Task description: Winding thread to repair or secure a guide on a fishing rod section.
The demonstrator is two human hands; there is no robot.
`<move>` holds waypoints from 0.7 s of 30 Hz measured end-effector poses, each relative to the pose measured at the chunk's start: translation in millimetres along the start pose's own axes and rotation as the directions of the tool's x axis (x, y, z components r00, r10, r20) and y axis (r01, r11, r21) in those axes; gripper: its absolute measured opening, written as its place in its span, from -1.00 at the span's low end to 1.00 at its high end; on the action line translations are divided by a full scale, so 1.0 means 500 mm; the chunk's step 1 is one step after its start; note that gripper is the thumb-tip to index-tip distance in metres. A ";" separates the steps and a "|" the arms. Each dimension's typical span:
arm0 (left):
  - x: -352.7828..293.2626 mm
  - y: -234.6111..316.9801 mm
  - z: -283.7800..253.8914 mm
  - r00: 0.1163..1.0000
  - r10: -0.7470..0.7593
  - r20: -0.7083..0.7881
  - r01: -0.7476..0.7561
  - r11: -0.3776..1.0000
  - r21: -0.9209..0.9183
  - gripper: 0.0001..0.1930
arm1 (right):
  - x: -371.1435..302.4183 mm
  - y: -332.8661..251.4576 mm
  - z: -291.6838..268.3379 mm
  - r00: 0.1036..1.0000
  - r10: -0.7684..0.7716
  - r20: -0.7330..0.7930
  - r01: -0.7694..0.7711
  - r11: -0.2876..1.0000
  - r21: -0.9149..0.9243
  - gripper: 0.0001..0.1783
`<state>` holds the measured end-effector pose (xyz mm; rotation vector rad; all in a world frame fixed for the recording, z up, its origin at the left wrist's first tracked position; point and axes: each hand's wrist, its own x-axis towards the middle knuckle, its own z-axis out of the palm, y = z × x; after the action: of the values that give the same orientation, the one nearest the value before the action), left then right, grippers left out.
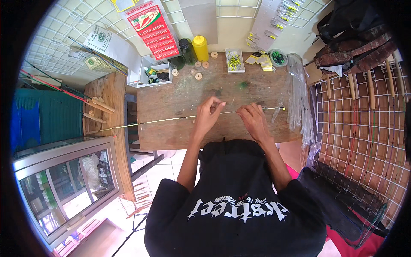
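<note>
A thin yellow rod (167, 119) with dark bands runs crosswise over the wooden table, its right tip ending in a small yellow bead (284, 109). My right hand (253, 121) is closed, its fingertips pinching the rod left of that tip. Just to the left, my left hand (208, 115) is raised at the rod with fingers curled and thumb drawn toward them. Whatever it pinches, if anything, is too fine to see. A short gap lies between the two hands.
Along the back of the wooden table (171, 98) stand a white box (155, 77), a yellow squeeze bottle (200, 48), wooden spools (198, 76) and a white tray (235, 61) of small yellow-green pieces. Clear plastic sleeves (296, 98) hang over the right edge. A glass cabinet (70, 180) stands left.
</note>
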<state>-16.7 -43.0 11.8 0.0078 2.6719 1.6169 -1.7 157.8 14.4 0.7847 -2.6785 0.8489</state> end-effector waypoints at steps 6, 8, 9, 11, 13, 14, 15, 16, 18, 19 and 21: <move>0.008 -0.021 0.009 0.972 0.158 0.176 -0.135 0.982 -0.133 -0.80 | -0.002 -0.002 0.000 1.000 0.004 -0.001 -0.004 1.000 -0.011 -0.84; 0.010 -0.018 0.008 0.948 0.094 0.304 -0.083 0.995 -0.050 -0.77 | -0.003 0.001 0.002 1.000 -0.015 -0.016 0.014 0.999 -0.031 -0.85; 0.011 -0.015 0.006 0.948 0.094 0.304 -0.083 0.995 -0.049 -0.77 | -0.003 0.001 0.002 1.000 -0.015 -0.016 0.014 0.999 -0.031 -0.85; 0.013 -0.008 0.002 0.934 0.041 0.355 -0.027 0.999 -0.045 -0.75 | -0.005 0.000 0.002 1.000 -0.009 0.011 0.009 1.000 -0.016 -0.85; 0.015 -0.005 0.001 0.927 0.023 0.375 0.000 0.998 -0.061 -0.76 | -0.007 -0.001 0.004 1.000 -0.003 0.010 0.003 1.000 -0.018 -0.85; 0.016 -0.004 0.001 0.918 0.006 0.396 0.027 0.997 -0.076 -0.76 | -0.008 -0.002 0.004 1.000 0.004 0.010 -0.003 1.000 -0.019 -0.85; 0.019 -0.005 0.002 0.918 0.007 0.397 0.025 0.997 -0.077 -0.76 | -0.009 -0.002 0.004 1.000 0.005 0.009 -0.004 1.000 -0.020 -0.85; 0.021 -0.007 0.004 0.911 0.007 0.412 0.018 0.998 -0.056 -0.76 | -0.009 -0.004 0.003 1.000 0.013 0.009 -0.013 1.000 -0.015 -0.86; 0.023 -0.006 0.008 0.904 0.007 0.428 0.009 0.999 -0.035 -0.75 | -0.010 -0.002 0.003 1.000 0.023 0.008 -0.023 1.000 -0.010 -0.86; 0.022 -0.003 0.012 0.920 0.022 0.391 -0.017 1.000 -0.016 -0.76 | -0.014 0.002 0.005 0.999 0.036 0.020 -0.036 0.999 0.007 -0.86; 0.018 0.001 0.020 0.934 0.040 0.354 -0.044 0.999 0.004 -0.77 | -0.017 0.007 0.009 0.998 0.050 0.030 -0.051 0.998 0.023 -0.86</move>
<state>-25.5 -33.8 7.6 0.3269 2.4181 1.4459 3.3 161.0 6.3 0.7439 -2.7297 0.8897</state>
